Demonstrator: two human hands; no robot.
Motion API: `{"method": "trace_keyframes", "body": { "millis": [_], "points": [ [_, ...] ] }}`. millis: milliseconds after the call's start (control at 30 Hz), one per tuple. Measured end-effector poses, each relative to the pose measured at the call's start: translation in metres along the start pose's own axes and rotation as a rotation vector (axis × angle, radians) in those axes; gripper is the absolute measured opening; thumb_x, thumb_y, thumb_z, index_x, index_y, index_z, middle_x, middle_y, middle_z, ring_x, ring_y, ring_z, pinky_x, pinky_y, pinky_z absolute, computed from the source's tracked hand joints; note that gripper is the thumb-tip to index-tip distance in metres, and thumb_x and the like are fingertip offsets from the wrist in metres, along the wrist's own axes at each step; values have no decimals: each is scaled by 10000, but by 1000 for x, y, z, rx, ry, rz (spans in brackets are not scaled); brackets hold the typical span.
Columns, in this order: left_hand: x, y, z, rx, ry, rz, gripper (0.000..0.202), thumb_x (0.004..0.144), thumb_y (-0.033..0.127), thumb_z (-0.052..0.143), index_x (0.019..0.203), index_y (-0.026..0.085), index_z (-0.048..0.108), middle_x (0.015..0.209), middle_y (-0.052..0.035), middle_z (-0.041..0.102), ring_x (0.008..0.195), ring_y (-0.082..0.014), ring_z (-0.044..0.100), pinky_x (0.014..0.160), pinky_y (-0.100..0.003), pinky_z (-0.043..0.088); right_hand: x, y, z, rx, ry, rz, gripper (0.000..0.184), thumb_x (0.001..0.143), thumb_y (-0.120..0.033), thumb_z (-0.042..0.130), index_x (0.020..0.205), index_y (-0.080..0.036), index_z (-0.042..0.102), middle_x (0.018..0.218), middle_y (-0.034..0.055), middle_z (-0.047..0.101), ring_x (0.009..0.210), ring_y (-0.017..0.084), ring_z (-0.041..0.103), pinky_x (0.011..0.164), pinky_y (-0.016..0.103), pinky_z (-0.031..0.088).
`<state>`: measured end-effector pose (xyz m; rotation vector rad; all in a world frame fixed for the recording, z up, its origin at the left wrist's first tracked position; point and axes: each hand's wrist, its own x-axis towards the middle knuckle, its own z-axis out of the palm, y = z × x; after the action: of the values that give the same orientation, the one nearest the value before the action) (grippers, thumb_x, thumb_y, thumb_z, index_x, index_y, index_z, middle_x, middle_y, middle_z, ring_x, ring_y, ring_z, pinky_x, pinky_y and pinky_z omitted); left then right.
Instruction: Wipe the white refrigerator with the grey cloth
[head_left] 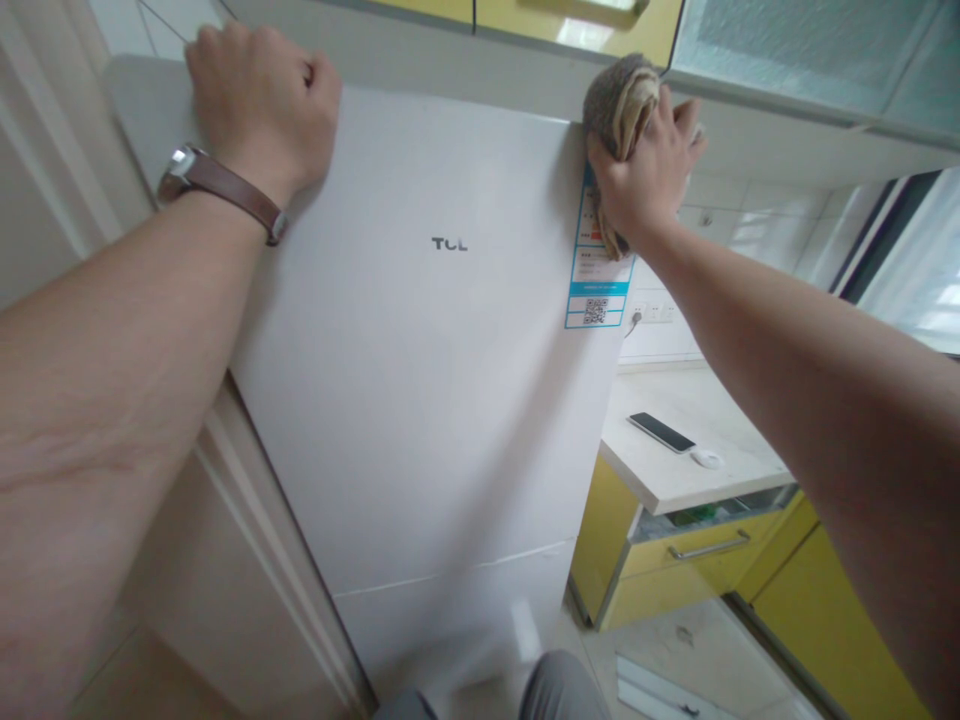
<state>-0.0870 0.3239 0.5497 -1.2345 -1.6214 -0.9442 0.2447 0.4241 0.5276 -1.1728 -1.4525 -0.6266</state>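
A tall white refrigerator [420, 380] fills the middle of the view. My left hand [262, 100], with a brown-strapped watch on the wrist, curls over the fridge's top left corner. My right hand [649, 170] presses a crumpled brown and beige cloth [622, 100] against the fridge's top right corner, beside a blue and white label sticker [596, 290]. Part of the cloth hangs below my palm.
Yellow wall cabinets [570, 25] hang just above the fridge. To the right a white countertop [690, 470] holds a phone [661, 432] and a small white object [706, 459], over a partly open yellow drawer [697, 545]. A window is at the far right.
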Motion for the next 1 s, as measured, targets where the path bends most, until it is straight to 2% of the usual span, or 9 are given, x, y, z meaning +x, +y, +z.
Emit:
{"method": "trace_keyframes", "body": {
  "millis": [133, 267, 367, 500, 867, 1000],
  "points": [
    [1, -1, 0, 3, 0, 2, 716, 994, 412, 177, 1365, 36, 661, 1353, -193, 659, 1346, -413, 545, 1053, -588, 423, -1, 0, -1, -20, 9, 1, 634, 800, -743, 322, 1382, -500, 384, 1608, -138, 395, 1464, 280, 270, 1262, 628, 228],
    [2, -3, 2, 6, 9, 19, 686, 993, 375, 193, 1361, 31, 660, 1357, -190, 659, 1351, -410, 546, 1053, -587, 430, 0, 0, 0, -27, 14, -6, 672, 808, -758, 303, 1409, -467, 382, 1608, -115, 401, 1455, 282, 272, 1263, 634, 235],
    [3, -3, 3, -6, 25, 17, 691, 993, 376, 189, 1350, 37, 675, 1334, -195, 667, 1349, -428, 545, 1052, -607, 433, 0, 1, 1, -24, 6, 6, 668, 799, -761, 311, 1405, -488, 380, 1616, -135, 382, 1478, 286, 255, 1275, 632, 218],
    [2, -2, 2, -16, 10, 6, 687, 993, 385, 195, 1353, 59, 681, 1334, -179, 666, 1357, -422, 537, 1073, -612, 422, 0, 0, 0, -22, 8, -2, 659, 793, -754, 330, 1389, -483, 408, 1612, -110, 398, 1469, 307, 286, 1256, 639, 239],
    [1, -2, 2, -90, 43, 1, 678, 990, 387, 235, 1335, 33, 698, 1288, -200, 680, 1351, -454, 530, 1061, -654, 403, 0, 0, 0, -38, 15, -10, 631, 811, -738, 330, 1378, -477, 415, 1614, -106, 401, 1450, 309, 307, 1250, 649, 252],
    [3, -3, 4, -99, 51, 8, 667, 990, 374, 240, 1325, 23, 699, 1291, -206, 676, 1344, -457, 530, 1053, -654, 396, 0, 0, 0, -14, 7, -7, 688, 807, -736, 324, 1426, -444, 394, 1631, -82, 381, 1470, 319, 277, 1255, 664, 216]
  ]
}}
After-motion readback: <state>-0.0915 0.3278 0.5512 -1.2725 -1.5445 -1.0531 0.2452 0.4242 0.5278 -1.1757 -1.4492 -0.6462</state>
